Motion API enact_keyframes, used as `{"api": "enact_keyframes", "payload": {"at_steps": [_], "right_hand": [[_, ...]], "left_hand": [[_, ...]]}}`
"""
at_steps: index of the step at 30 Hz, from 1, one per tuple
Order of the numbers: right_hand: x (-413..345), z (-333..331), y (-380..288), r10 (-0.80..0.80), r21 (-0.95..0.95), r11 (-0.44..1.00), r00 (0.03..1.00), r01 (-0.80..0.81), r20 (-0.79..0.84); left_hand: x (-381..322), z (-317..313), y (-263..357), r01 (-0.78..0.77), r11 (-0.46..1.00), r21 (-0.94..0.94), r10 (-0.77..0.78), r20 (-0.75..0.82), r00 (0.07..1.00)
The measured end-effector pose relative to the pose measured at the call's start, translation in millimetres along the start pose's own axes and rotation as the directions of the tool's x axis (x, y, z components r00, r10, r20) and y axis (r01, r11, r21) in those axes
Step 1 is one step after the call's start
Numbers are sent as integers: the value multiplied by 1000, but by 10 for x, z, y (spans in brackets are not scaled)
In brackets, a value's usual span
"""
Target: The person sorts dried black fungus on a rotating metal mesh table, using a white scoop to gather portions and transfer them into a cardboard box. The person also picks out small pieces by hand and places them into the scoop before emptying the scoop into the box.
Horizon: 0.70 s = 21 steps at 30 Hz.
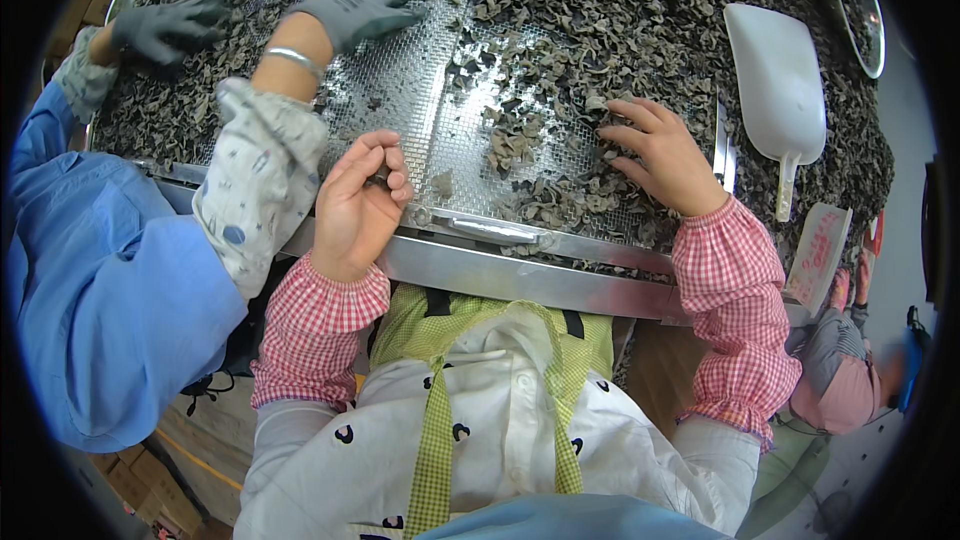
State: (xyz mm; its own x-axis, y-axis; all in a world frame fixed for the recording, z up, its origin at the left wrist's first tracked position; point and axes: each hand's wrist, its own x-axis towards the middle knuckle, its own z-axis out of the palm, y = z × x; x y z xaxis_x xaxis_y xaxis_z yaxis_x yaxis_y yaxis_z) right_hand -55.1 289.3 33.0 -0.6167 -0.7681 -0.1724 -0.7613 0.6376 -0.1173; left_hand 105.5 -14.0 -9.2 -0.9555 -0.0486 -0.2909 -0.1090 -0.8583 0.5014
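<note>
Dried dark leafy pieces, perhaps wood ear fungus [570, 7], lie heaped over metal mesh trays [465, 142]. My left hand [364, 195] is held palm up above the front edge of the mesh, its fingers curled around a small dark piece. On the right, my right hand [652, 150] reaches palm down with spread fingers, its fingertips at the edge of the loose pieces; no piece is plainly gripped in it. A small pile of paler pieces [514, 139] rests on the mesh between my hands.
A co-worker's gloved hands [360, 11] work over the mesh at the left, one sleeve close to my left hand. A white plastic scoop [780, 82] lies on the heap at right. A metal handle [491, 229] runs along the front frame. Another person stands at far right.
</note>
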Motion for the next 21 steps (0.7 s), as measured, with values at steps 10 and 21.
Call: {"api": "enact_keyframes", "payload": {"at_steps": [10,21], "right_hand": [[257,247,-423,-432,220,883,901,414,41],[994,288,301,123,-47,991,992,-121,35]], "left_hand": [[174,231,-206,-404,-134,905,-73,397,915],[210,422,-169,92,690,717,-204,71,977]]}}
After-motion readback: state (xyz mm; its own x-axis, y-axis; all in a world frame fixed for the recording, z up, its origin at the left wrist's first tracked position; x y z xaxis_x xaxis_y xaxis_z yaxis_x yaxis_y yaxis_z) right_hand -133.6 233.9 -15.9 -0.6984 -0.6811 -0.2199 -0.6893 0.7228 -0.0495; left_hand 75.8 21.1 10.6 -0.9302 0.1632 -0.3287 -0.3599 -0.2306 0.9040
